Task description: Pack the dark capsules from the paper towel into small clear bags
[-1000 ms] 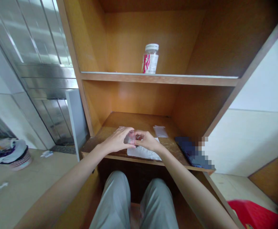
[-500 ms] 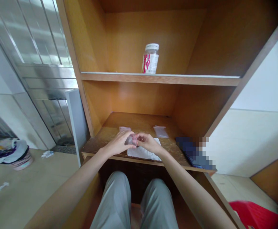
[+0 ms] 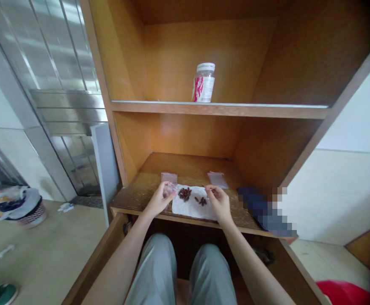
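Observation:
A white paper towel [image 3: 189,206] lies on the lower wooden shelf [image 3: 134,195] with several small dark red-brown pieces [image 3: 185,193] on it. My left hand [image 3: 160,199] is at the towel's left edge, fingers pinched on a small clear plastic bag [image 3: 171,187]. My right hand [image 3: 217,201] rests at the towel's right edge, fingers curled in a pinch; what it holds is too small to make out. Two more small clear bags lie behind, one at the left [image 3: 169,177] and one at the right [image 3: 217,179].
A clear jar [image 3: 203,82] with a white lid and red-white label stands on the upper shelf. A dark blurred flat object [image 3: 264,209] lies on the shelf's right end. A full waste basket [image 3: 20,205] sits on the floor left; a red object [image 3: 346,293] is bottom right.
My hands, which were together over the towel holding the bag, have parted to either side. The dark pieces on the towel are now uncovered. The view has shifted slightly.

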Demonstrator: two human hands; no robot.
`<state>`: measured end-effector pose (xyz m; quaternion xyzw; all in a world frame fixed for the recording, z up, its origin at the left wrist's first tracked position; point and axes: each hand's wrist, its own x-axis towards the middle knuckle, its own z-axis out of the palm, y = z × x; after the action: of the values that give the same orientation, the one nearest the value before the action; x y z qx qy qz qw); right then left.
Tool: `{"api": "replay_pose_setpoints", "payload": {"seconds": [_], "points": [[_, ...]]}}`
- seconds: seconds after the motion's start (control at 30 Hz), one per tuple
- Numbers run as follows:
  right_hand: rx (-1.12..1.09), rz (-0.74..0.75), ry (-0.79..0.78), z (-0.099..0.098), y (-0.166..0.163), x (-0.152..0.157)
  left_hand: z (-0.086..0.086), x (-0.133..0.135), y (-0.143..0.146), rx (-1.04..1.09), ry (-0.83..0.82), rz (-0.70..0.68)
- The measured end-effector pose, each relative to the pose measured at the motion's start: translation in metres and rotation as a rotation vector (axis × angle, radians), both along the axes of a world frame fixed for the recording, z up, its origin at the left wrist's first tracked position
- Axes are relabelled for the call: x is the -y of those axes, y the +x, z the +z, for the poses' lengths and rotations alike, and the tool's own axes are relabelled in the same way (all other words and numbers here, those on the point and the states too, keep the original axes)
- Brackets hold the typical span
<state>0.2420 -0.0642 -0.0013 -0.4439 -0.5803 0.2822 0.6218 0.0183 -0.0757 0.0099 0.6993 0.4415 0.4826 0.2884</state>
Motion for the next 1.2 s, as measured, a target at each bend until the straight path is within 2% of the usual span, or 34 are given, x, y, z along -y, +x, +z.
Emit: {"api": "replay_pose_setpoints", "payload": {"seconds": [0.3, 0.47, 0.87, 1.1, 1.2], "points": [[-0.159, 0.021, -0.076, -0.009, 0.005, 0.0, 0.004, 0.003, -0.008, 0.165, -0.165, -0.135], [-0.182, -0.012, -0.07, -0.014, 0.006, -0.002, 0.008, 0.004, -0.008, 0.192, -0.203, -0.108], [-0.095, 0.015, -0.067, -0.01, 0.006, 0.004, 0.013, 0.007, -0.006, 0.215, -0.268, -0.103], [-0.065, 0.073, -0.051, -0.005, 0.004, 0.008, 0.008, 0.003, -0.008, 0.285, -0.272, -0.134], [-0.025, 0.048, 0.001, -0.001, 0.002, 0.011, 0.006, 0.002, -0.008, 0.297, -0.274, -0.149]]}}
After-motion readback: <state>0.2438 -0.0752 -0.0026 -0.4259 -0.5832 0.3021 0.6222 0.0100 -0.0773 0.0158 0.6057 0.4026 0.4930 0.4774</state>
